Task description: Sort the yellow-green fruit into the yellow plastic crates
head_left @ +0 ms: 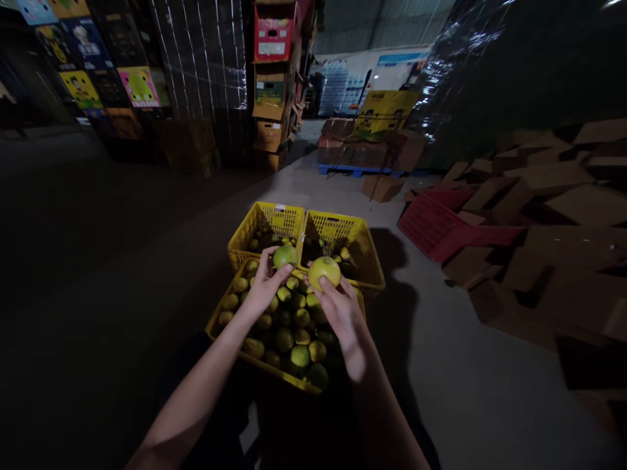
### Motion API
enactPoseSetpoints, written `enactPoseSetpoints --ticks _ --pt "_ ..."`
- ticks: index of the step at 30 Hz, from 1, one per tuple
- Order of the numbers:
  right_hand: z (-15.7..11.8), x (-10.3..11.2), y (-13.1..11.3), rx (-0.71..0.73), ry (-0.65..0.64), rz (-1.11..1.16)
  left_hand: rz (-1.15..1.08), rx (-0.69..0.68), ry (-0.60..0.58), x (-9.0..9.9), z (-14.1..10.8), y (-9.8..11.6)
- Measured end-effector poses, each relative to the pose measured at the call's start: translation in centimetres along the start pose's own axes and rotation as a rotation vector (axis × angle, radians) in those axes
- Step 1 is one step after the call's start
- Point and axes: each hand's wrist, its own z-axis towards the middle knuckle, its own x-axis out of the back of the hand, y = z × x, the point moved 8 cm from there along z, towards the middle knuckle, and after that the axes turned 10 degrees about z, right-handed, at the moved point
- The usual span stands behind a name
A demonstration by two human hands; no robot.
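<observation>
My left hand [262, 287] is closed around a green citrus fruit [285, 257]. A yellow citrus fruit [324, 272] is gripped in my right hand [343, 310], thumb across its near side. Both fruits are held up side by side, slightly apart, over the far edge of a yellow plastic crate [281, 374]. That near crate holds many green and yellow citrus fruits. Behind it stand two more yellow crates, the left one [292, 217] and the right one [369, 254], each with some fruits low inside. My hands and forearms hide part of the near crate.
To the right, a red crate [431, 225] lies tilted beside a large heap of cardboard boxes [553, 261]. Farther back are a blue pallet [355, 171] with flattened cartons, a tall carton stack [272, 91] and printed boxes [142, 87]. Grey floor [196, 209] surrounds the crates; the light is dim.
</observation>
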Motion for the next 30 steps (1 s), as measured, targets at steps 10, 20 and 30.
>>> enactPoseSetpoints --ticks 10,20,30 --pt "0.3 0.6 0.8 -0.056 0.031 0.032 0.042 -0.027 -0.060 -0.6 0.0 -0.1" --pt "-0.3 0.5 0.7 -0.053 0.071 0.040 0.097 -0.139 -0.113 -0.6 -0.1 0.6" --pt "-0.5 1.6 -0.6 0.019 0.088 -0.061 0.235 -0.236 -0.192 -1.8 -0.1 -0.4"
